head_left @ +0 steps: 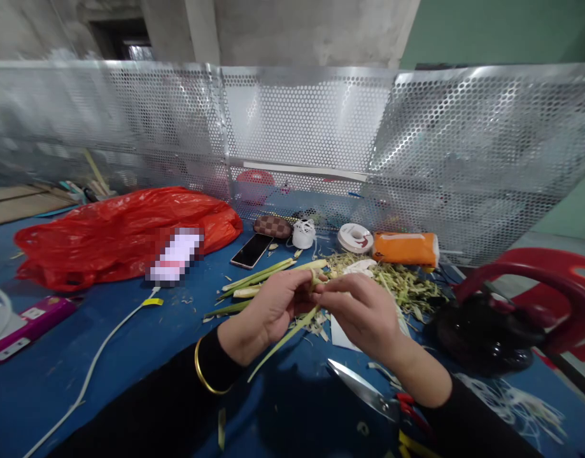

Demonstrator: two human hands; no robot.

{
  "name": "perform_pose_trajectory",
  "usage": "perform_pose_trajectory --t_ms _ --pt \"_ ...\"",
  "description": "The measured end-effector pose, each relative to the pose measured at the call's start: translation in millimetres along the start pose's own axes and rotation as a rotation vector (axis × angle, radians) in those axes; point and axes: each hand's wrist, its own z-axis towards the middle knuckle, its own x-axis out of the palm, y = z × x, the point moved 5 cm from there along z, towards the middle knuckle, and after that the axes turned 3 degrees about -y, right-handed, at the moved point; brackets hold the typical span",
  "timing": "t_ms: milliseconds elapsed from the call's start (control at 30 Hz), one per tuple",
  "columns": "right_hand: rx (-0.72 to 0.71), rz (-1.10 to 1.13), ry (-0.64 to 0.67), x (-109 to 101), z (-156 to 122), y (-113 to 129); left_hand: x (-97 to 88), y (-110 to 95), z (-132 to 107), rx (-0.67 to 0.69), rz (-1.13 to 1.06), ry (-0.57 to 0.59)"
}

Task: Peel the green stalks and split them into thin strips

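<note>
Both my hands meet over the middle of the blue table. My left hand (279, 302) is closed, its fingertips pinching a pale green plant strip (288, 337), whose loose end hangs down toward me. Close against it, my right hand (363, 312) pinches the same strip, which looks looped at the fingertips. Longer green stalks (258, 280) lie behind my left hand. A heap of shredded plant trimmings (411, 286) spreads behind my right hand. Below my right wrist lie open-bladed scissors (363, 387) with red handles, partly hidden by the forearm.
A red plastic bag (125, 222) and a lit phone (175, 254) on a white cable lie left. Behind are a dark phone (252, 250), a ribbon spool (355, 237) and an orange pack (405, 248). A dark kettle (487, 334) stands right. A perforated metal screen (302, 121) borders the back.
</note>
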Motion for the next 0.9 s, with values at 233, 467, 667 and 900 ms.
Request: perform_pose_trajectory --t_ms 233,467,667,900 --pt "0.725 0.500 -0.072 10 -6 -26 1.9 -9 -6 0.191 0.224 -0.025" --pt "0.841 0.656 -0.083 22 -16 -28 2.7 -4 -5 0.155 0.204 -0.037" --pt "0.824 0.689 -0.099 24 -16 -27 2.0 3 -1 0.026 0.001 0.021" --pt "0.933 0.725 -0.169 24 -15 -26 6.5 6 -3 0.099 0.170 0.000"
